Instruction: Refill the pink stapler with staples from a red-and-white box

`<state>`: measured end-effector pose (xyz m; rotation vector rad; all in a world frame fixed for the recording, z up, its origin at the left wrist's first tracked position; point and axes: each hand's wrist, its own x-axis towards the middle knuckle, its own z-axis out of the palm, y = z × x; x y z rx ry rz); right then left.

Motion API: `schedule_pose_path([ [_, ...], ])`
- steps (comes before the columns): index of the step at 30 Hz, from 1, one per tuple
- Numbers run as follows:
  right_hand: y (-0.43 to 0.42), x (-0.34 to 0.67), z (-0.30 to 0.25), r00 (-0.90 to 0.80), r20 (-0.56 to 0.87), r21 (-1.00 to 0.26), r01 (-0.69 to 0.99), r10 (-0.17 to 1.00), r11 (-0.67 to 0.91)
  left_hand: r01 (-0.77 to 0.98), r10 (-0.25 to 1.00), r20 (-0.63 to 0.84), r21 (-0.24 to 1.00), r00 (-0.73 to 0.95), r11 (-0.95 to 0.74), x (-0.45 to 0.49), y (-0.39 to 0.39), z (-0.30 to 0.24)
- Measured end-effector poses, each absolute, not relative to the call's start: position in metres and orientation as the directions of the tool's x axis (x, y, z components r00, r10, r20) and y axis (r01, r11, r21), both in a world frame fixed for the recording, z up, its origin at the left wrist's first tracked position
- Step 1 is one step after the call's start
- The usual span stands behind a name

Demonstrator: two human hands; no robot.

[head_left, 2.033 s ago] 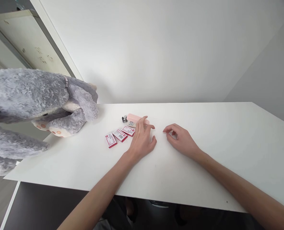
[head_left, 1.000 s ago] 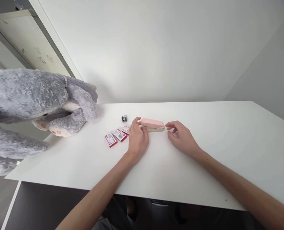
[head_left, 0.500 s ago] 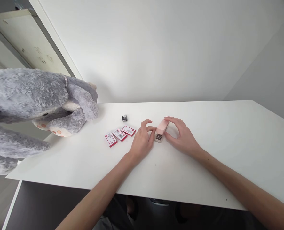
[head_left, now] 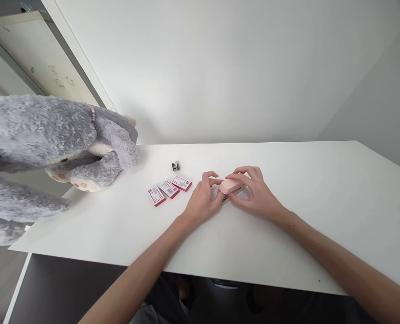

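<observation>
A small pink stapler [head_left: 229, 186] lies on the white table [head_left: 321, 202] between my two hands. My right hand [head_left: 256, 193] curls over its far end, fingers wrapped on top. My left hand [head_left: 203, 200] pinches its near end with fingertips. Left of my hands lie three small red-and-white staple boxes [head_left: 169, 189] in a row. A tiny black-and-silver object [head_left: 175, 166] sits behind them.
A large grey plush animal [head_left: 51, 148] rests at the table's left end, its paws on the tabletop. White wall stands behind the table. A cabinet [head_left: 34, 58] is at the upper left. The table's near edge runs under my forearms.
My left hand took the pink stapler from beside the boxes and brought it right. My right hand closed on it. Both hands now hold it, turned and tilted.
</observation>
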<state>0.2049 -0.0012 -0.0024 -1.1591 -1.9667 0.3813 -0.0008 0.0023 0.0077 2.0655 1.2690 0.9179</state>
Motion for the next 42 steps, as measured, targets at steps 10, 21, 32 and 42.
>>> schedule_pose_path([
  [10, 0.0003, 0.207, -0.0058, -0.195, 0.462, -0.645, 0.596, 0.865, 0.479, 0.491, 0.89, 0.274, 0.755, 0.364, -0.434, -0.0009, 0.0066, 0.0122],
  [21, 0.0001, 0.2092, -0.0055, -0.184, 0.333, -0.724, 0.578, 0.925, 0.376, 0.498, 0.905, 0.226, 0.774, 0.361, -0.391, -0.0014, 0.0049, 0.0143],
  [32, -0.0012, 0.2065, -0.003, -0.159, 0.337, -0.771, 0.519, 0.928, 0.369, 0.508, 0.878, 0.288, 0.728, 0.382, -0.46, -0.0007, 0.007, 0.0113],
  [42, -0.0016, 0.2086, -0.0009, -0.151, 0.257, -0.847, 0.44, 0.955, 0.298, 0.485, 0.87, 0.314, 0.734, 0.38, -0.476, -0.0001, 0.006, 0.0101],
])
